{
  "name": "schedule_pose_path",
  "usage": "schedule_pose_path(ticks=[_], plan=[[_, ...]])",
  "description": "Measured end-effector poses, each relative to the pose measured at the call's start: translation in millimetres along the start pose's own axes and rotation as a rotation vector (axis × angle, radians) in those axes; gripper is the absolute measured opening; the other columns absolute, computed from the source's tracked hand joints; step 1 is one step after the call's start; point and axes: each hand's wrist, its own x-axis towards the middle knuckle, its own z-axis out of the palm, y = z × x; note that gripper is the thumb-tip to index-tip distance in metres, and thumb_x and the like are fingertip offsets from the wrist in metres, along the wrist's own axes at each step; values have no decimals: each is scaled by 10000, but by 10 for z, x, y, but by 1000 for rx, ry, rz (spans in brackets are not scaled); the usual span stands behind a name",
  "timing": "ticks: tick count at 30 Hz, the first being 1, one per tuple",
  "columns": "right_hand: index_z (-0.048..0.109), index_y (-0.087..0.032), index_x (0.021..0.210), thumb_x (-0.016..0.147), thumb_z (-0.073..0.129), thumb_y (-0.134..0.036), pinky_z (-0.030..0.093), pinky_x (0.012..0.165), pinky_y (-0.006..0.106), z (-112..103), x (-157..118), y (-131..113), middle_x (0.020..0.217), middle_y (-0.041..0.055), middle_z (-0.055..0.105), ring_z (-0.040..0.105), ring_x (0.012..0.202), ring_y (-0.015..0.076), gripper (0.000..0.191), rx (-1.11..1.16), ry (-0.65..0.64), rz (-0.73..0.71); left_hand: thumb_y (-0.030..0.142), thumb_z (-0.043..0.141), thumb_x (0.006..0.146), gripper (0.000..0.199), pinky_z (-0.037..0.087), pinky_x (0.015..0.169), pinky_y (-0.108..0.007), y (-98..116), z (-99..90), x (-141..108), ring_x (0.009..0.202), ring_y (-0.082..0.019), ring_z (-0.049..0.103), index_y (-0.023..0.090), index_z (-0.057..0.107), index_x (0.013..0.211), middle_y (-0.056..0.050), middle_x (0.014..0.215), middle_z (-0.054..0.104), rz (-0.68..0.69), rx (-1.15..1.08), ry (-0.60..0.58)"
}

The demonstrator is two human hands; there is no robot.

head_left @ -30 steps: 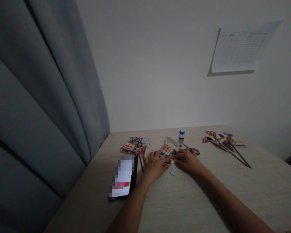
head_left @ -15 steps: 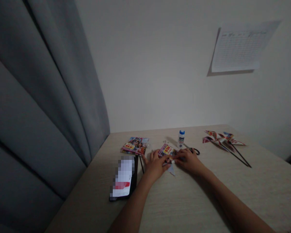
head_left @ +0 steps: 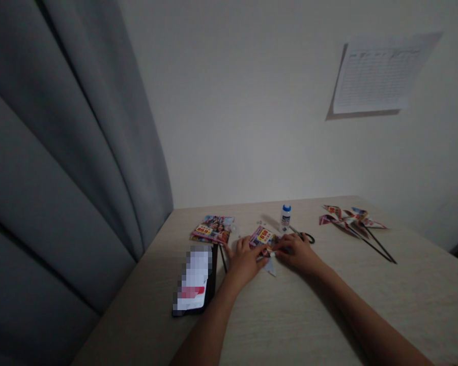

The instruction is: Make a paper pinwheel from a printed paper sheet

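Observation:
A colourful printed paper with a yellow price patch lies on the table between my two hands, and a pale pointed flap of it sticks out toward me. My left hand presses on its left side with thumb and fingers drawn together at the middle. From the right, my right hand pinches the paper near the same spot, fingertips almost meeting the left ones. The fingers hide part of the folds. Just beyond my right hand stands a small white glue bottle with a blue cap, and black-handled scissors lie beside it.
Left of my hands sit a stack of printed sheets, a phone with a lit, blurred screen, and a thin dark stick. Paper pinwheels on dark sticks lie at the right. A grey curtain hangs along the left edge.

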Motion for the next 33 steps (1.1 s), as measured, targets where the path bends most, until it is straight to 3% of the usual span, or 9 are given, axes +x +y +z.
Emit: schedule_pose_path(ticks=[6,15,27,33], plan=[[760,-332,1030,864,607,-411,102,1121,683,-8,-7,-13,1151,54,686,513,1223,314,239,-3,0,2,645,561,851,563,73,1068,-795,-13,29,13,1428,-392,263,502,485,1390,-60,1572,328,-47,-26,34],[757,-328,1018,863,616,-404,107,1110,697,24,4,21,1137,53,686,515,1210,314,223,-2,21,-15,598,543,892,433,26,1062,-803,-43,88,30,1441,-361,258,623,492,1320,-6,1577,328,40,-57,20],[756,-333,1024,861,612,-395,104,1096,721,8,-5,9,1129,55,686,514,1213,326,226,8,18,-26,624,504,897,431,23,1049,-812,-51,32,34,1451,-403,211,604,503,1328,3,1596,295,25,-60,-53],[757,-332,1022,861,608,-411,111,1105,716,12,-2,22,1128,51,686,524,1204,325,232,1,24,-23,605,542,887,415,32,1055,-804,-43,35,39,1450,-378,225,608,523,1302,1,1588,307,31,-70,-21]])
